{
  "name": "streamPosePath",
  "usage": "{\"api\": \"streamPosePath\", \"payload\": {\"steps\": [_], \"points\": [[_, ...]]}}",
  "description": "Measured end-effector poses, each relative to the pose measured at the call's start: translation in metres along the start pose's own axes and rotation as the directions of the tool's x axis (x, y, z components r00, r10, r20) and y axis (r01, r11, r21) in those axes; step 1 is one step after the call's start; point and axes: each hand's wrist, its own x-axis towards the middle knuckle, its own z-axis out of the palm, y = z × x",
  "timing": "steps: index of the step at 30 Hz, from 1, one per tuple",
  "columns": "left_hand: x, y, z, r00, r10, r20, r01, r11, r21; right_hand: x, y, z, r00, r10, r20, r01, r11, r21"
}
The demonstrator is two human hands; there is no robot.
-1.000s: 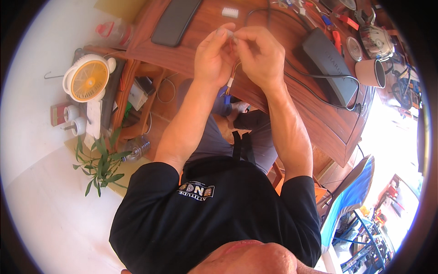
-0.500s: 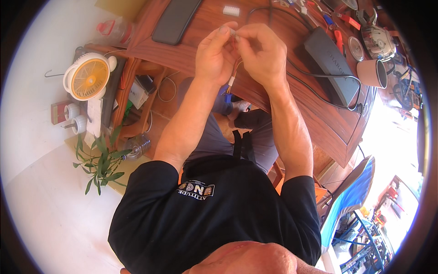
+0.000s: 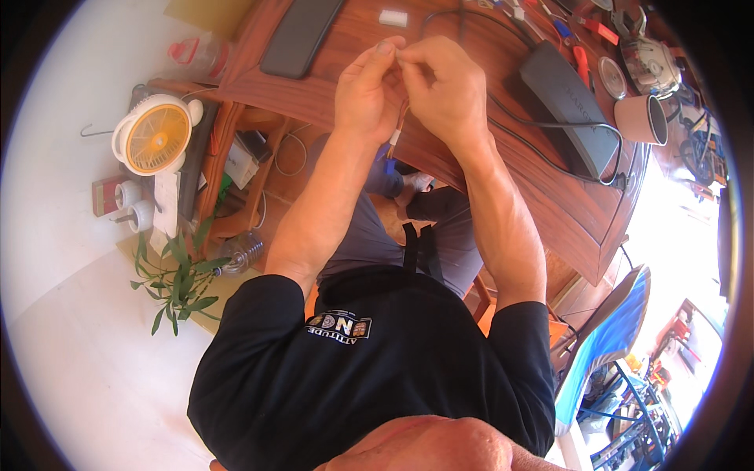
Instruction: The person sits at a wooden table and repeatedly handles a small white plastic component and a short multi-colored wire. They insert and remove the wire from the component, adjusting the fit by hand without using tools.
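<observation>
Above the near edge of the table, my left hand [image 3: 366, 98] and my right hand [image 3: 449, 90] meet at the fingertips. Both are closed in a pinch on the upper end of some thin wires [image 3: 402, 118], whose ends are covered by the fingers. Reddish and light strands run down between my wrists to a small white piece [image 3: 395, 138]. Below it hangs a blue piece [image 3: 389, 166], in front of the table edge. A small white block [image 3: 393, 17], perhaps a connector, lies on the tabletop just beyond my fingers.
On the wooden table [image 3: 542, 204] lie a dark flat device [image 3: 301, 35], a black charger box [image 3: 567, 110] with cables, a pinkish cup [image 3: 641, 120] and red-handled tools [image 3: 581, 64]. A white-and-yellow fan [image 3: 157, 135] and a leafy plant [image 3: 179, 279] stand at left.
My right hand has shifted slightly left and up, its fingertips closer to those of my left. The hanging wires have swung a little left. The view has tilted slightly.
</observation>
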Motion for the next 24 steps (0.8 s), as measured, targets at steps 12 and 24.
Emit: {"api": "streamPosePath", "payload": {"steps": [12,24], "points": [[0.003,-0.003,0.007,0.995,0.035,-0.092,-0.036,0.999,-0.006,-0.001,0.004,-0.002,0.998,0.066,0.001,-0.066,0.998,0.008],[0.005,0.005,-0.001,0.994,-0.072,-0.081,0.069,0.997,-0.034,0.003,0.003,-0.012,0.979,0.199,-0.03,-0.197,0.978,0.061]]}}
